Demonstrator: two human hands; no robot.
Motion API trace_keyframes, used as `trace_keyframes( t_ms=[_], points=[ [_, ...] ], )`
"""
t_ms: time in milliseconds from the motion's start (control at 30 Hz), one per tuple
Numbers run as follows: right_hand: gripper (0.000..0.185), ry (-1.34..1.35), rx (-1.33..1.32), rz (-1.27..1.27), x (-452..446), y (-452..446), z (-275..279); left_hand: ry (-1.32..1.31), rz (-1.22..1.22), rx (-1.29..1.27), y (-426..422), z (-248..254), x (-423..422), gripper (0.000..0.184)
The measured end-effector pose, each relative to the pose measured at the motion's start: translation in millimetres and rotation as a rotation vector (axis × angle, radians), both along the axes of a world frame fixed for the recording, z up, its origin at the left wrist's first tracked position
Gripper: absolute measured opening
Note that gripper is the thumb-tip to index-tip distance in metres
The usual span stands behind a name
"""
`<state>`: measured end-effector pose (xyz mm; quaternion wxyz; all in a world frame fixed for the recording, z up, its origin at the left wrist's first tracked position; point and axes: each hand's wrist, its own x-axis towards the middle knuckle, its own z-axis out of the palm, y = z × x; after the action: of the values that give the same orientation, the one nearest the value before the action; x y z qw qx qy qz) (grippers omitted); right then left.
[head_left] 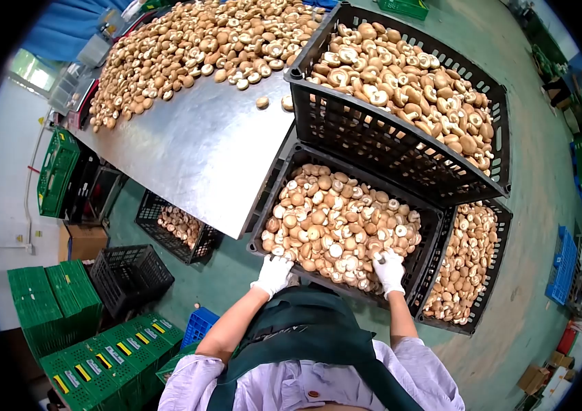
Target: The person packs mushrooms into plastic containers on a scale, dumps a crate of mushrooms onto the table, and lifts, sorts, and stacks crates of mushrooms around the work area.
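A black plastic crate [432, 248] full of brown shiitake mushrooms [335, 222] sits in front of my body. My left hand [274, 275], in a white glove, has its fingers hooked over the crate's near left rim. Also gloved in white, my right hand [390, 270] lies on the mushrooms by the near right side, fingers apart. Whether a mushroom touches its palm is hidden. Just beyond, a second heaped crate [401, 137] stands higher and tilts toward me. To the right is another mushroom-filled crate [503, 240].
A metal table [202, 151] at the left bears a large mushroom pile [202, 41]. Under its edge is a partly filled crate [147, 216]. A black crate [133, 274] and stacked green crates [113, 356] stand lower left. A blue crate [562, 264] is at the right.
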<state>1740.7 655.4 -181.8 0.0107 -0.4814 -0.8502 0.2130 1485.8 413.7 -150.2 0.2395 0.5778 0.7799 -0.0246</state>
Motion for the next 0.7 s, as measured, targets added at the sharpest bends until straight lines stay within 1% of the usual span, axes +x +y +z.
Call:
trace_keyframes(
  t_ms=[33,100,133,167,233,267,300,333,367,400,500,533,567,600,633,700],
  points=[
    [0.026,-0.049,0.004,0.004,10.2,2.9,2.0,-0.002,0.005,0.001,-0.7,-0.3,0.2,0.042],
    [0.03,-0.104,-0.115,-0.069,22.7,6.4,18.4,0.036,-0.006,0.048,-2.5,-0.9,0.1,0.043],
    [0.033,-0.004,-0.178,-0.099,32.3,11.1,13.9,0.032,-0.006,0.047,-2.1,-2.3,-0.6,0.043],
    [0.032,0.026,-0.247,-0.124,30.4,14.7,36.6,0.033,-0.014,0.045,-2.2,-4.5,-1.1,0.04],
    [0.03,0.131,-0.179,-0.308,34.8,20.4,50.8,0.03,-0.03,0.042,-2.6,-8.4,-0.7,0.038],
    [0.03,0.106,0.034,-0.27,48.5,25.5,40.4,0.056,-0.036,0.014,-1.0,-11.0,0.5,0.035],
    [0.033,0.104,0.115,-0.281,62.8,32.6,31.4,0.081,-0.046,-0.013,0.7,-15.0,1.9,0.033],
    [0.036,0.091,0.086,-0.374,65.5,37.7,36.2,0.195,-0.092,0.158,-0.1,-21.4,2.7,0.029],
    [0.039,0.078,0.057,-0.469,66.6,44.3,41.9,0.2,-0.108,0.117,0.7,-28.1,3.5,0.026],
    [0.044,0.028,0.068,-0.513,70.2,49.3,39.7,0.221,-0.141,0.134,1.3,-35.0,2.8,0.024],
    [0.05,-0.069,-0.011,-0.638,84.6,64.5,10.8,0.275,-0.199,0.117,4.3,-52.4,3.4,0.019],
    [0.049,-0.021,-0.153,-0.74,82.5,69.0,10.4,0.286,-0.219,0.11,3.5,-61.4,3.4,0.018],
    [0.036,0.231,-0.171,-0.728,98.3,72.4,-23.8,0.299,-0.238,0.101,4.3,-65.5,2.8,0.017],
    [0.028,0.341,-0.313,-0.814,101.5,77.5,-39.3,0.316,-0.262,0.085,6.1,-64.6,3.2,0.015],
    [0.019,0.45,-0.459,-0.894,100.2,81.0,-43.4,0.322,-0.258,0.083,9.1,-64.1,4.3,0.015],
    [0.008,0.494,-0.533,-0.967,100.4,86.8,-49.2,0.188,-0.159,0.077,16.0,-63.6,4.9,0.014]
  ],
)
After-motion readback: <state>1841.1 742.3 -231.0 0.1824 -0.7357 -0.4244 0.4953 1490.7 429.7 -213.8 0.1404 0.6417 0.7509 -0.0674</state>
